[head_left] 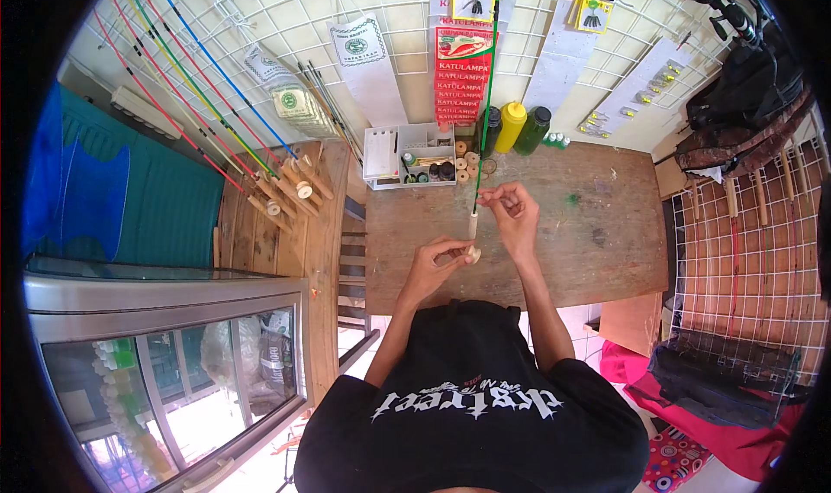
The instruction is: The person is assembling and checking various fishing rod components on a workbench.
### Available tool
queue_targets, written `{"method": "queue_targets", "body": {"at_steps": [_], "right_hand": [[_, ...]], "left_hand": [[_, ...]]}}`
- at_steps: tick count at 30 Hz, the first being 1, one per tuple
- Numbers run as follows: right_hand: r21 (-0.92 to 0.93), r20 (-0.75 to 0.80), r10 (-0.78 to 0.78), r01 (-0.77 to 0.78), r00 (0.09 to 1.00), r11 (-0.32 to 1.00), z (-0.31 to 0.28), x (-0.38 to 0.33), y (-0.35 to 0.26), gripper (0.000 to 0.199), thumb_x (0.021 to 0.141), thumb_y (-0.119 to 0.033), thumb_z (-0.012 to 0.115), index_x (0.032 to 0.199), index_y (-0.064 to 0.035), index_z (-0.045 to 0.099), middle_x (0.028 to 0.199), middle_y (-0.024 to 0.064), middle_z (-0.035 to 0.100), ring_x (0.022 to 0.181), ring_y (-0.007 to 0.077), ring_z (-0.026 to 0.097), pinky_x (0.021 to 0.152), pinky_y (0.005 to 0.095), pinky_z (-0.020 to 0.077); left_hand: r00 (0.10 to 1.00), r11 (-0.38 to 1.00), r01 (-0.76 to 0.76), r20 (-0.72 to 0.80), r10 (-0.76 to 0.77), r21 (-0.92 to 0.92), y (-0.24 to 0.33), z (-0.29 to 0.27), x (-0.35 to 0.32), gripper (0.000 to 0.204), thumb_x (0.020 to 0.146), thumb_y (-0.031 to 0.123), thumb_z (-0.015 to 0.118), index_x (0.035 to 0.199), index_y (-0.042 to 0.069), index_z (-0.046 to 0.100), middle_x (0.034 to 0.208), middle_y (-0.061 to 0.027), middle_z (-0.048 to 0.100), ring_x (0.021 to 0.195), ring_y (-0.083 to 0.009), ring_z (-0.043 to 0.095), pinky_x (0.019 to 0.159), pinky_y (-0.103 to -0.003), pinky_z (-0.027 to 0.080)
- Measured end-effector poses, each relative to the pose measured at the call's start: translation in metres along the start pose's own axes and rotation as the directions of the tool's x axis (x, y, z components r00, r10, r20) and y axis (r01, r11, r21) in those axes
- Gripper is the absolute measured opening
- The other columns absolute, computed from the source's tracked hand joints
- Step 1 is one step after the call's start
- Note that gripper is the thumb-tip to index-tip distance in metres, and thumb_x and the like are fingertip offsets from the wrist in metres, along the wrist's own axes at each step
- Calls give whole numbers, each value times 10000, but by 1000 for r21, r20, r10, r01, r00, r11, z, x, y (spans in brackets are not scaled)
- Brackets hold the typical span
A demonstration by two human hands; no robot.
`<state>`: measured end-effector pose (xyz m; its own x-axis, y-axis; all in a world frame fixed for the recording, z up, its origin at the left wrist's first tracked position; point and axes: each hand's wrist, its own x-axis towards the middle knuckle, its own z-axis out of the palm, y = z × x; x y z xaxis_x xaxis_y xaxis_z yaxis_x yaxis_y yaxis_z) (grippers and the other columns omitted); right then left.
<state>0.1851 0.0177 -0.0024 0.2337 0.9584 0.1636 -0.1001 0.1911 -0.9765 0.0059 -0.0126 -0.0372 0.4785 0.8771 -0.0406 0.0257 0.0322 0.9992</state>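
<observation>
Head view: hands [514, 216] at green rod [479, 173], right fingertips' contact unclear

White lettering [511, 399] on black shirt [472, 454], printed words [463, 66] on red packets [461, 90]

Green rod [486, 121] runs off top edge; blue rod [201, 38] likewise. Right hand [512, 214]: whether fingertips [486, 196] touch green rod, too small to tell.

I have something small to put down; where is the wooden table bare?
Widest: right of the right hand, toward the right edge of the table. Smaller: between the left hand and the tray. Crowded: the middle, around the rod, and the back, left to centre, with tray, wooden discs, bottles.
</observation>
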Motion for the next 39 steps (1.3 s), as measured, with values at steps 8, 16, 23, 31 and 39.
{"method": "queue_targets", "body": {"at_steps": [8,16,23,31,39], "right_hand": [[83,-50,-60,64,997,994,0,11,-7,161,868,84,554,859,-18,430,936,189,651,834,172,641,750,289,532],[104,-51,-19,24,999,994,-3,9,-12,119,875,83,534,875,-3,453,932,172,646,846,162,635,759,283,534],[77,-94,-15,22,995,997,-10,10,-1,93,866,101,522,893,19,487,939,156,640,810,149,633,762,277,539],[91,-136,11,1,991,996,-11,13,7,110,862,92,545,885,-1,492,947,162,648,771,150,634,720,260,516],[120,-160,26,-7,987,993,-14,16,10,109,862,76,565,894,-10,505,931,149,652,755,147,632,703,263,517]], "left_hand": [[992,991,-20,-118,36,134,-6,3,0,306,764,120,738,1057,51,686,876,-56,654,720,-109,567,689,-251,472],[983,993,-17,-181,37,115,-12,6,3,301,750,118,749,1036,48,689,844,-51,638,710,-110,562,682,-256,469],[991,993,-65,-113,76,102,-12,5,-7,329,743,78,749,1062,39,682,878,-51,629,768,-119,563,722,-249,455],[993,958,-115,-48,106,-263,-30,-3,-19,341,766,-12,711,1102,1,654,941,-43,602,863,-119,553,767,-233,440],[992,823,-117,-103,72,-556,-34,-6,-26,366,769,-52,687,1129,-42,619,983,-55,591,922,-140,579,859,-258,461]]}}
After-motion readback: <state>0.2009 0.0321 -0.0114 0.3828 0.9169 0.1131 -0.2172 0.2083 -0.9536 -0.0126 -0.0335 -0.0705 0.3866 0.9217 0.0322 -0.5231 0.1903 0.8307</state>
